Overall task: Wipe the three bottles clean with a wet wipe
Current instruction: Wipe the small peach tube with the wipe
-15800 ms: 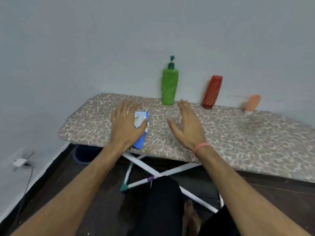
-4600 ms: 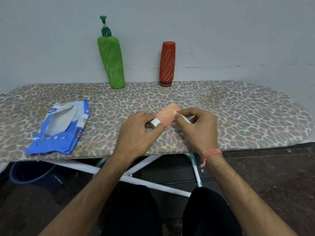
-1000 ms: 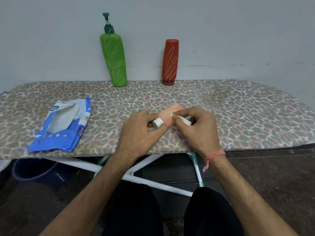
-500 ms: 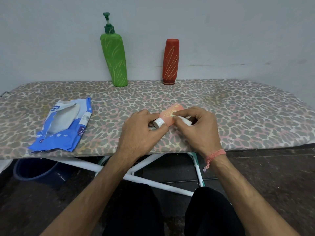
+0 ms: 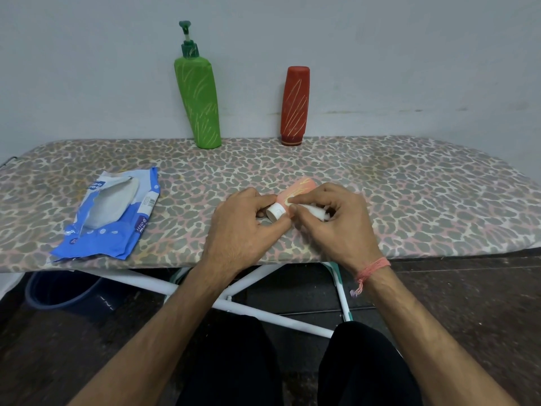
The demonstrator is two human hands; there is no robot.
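The person's left hand [image 5: 243, 227] is gripping the small orange plastic bottle [image 5: 298, 191] at its white cap end, thumb and fingers curled round the neck, holding it tilted just above the near edge of the leopard-print padded ironing board [image 5: 409, 200]. The right hand [image 5: 333, 221] is pinching a bunched white wet wipe [image 5: 317, 211] against the bottle's side, fingers curled over it. This looks like the wiping of the first bottle, under way; yellowish scribble marks are showing on the part of the body not covered by fingers.

The tall green pump bottle [image 5: 199, 104] and the red cylindrical bottle [image 5: 294, 106] are standing near each other at the back of the board by the wall, well apart from both hands and probably not yet wiped.

Risks from here: the wet surface is likely making the small bottle slippery, so hard rubbing could squirt it out of the left hand's narrow hold and over the board's near edge to the floor. The wipe is wadded small, so marks under the gripping fingers may be missed unless the bottle is turned. The blue wet wipe packet [image 5: 111, 218] is lying open at the left, so the remaining wipes could dry out.
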